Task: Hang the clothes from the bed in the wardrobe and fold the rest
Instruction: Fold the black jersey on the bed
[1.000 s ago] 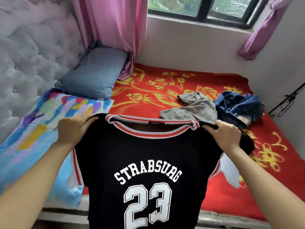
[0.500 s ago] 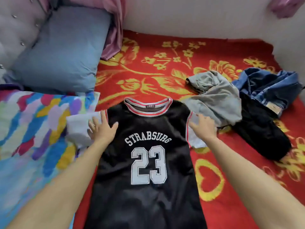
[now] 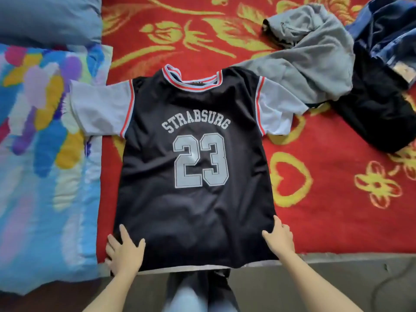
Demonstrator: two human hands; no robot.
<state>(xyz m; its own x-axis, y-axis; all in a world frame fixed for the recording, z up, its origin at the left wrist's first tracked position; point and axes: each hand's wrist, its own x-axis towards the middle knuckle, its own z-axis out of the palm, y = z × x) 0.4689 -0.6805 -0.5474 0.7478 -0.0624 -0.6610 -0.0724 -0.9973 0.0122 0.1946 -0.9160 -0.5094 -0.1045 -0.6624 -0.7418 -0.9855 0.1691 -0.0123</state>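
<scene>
View from head height, looking down at a bed spread with a red blanket patterned in yellow flowers and hearts [image 3: 333,224]. A black basketball-style T-shirt with white short sleeves, a red-and-white striped collar and the white print "STRABSURG 23" [image 3: 193,210] lies face up in the middle of the blanket. Its collar points away from the person and its hem sits at the near edge of the bed. Both sleeves are spread out to the sides, so the shirt is laid flat, most likely to start a fold.

The left hand [image 3: 125,252] lies on the near left corner of the hem with its fingers straight and spread, gripping nothing. The right hand [image 3: 280,239] lies at the near right edge, fingers relaxed and flat, thumb on the cloth, also holding nothing. Both seem to be pressing the lower hem smooth so the fabric sits square.

Three more pieces wait on the right, not yet sorted: a crumpled grey garment [image 3: 315,64] touching the sleeve on that side, a rumpled blue denim piece [image 3: 387,25] and a bunched black garment [image 3: 378,113].

On the left lie a quilt in bright painted colours [image 3: 45,154] — the other sleeve overlaps its edge — and a blue-grey pillow [image 3: 49,16]
</scene>
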